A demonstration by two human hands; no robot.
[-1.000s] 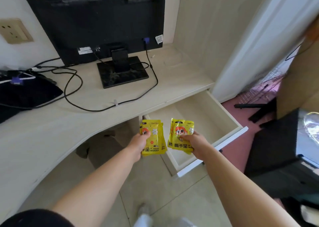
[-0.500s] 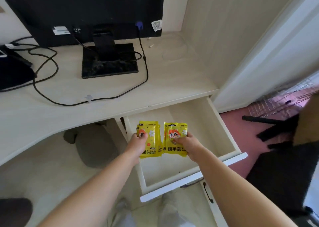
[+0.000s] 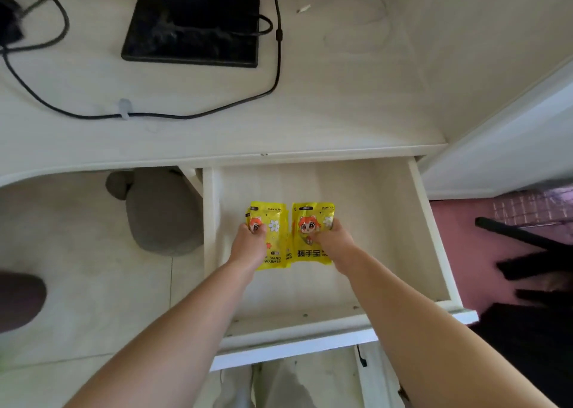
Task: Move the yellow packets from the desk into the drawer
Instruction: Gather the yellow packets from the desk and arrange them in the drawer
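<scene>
Two yellow hand-warmer packets with a cartoon face lie side by side inside the open pale drawer [image 3: 431,237]. My left hand [image 3: 249,246] grips the left yellow packet [image 3: 274,221] by its left edge. The right yellow packet [image 3: 311,213] is held by my right hand [image 3: 336,240] at its right side. Both packets sit low over the drawer floor, left of its middle; I cannot tell whether they touch it. Each hand seems to hold a small stack, the lower packets mostly hidden.
The pale desk top [image 3: 310,109] carries a black monitor base [image 3: 192,29] and black cables [image 3: 186,116]. A grey round object [image 3: 161,212] sits on the tiled floor under the desk. Dark chair legs [image 3: 527,240] stand on pink flooring at right.
Both hands moved forward and down with the packets, from in front of the drawer to inside it. My view tilted down over the drawer.
</scene>
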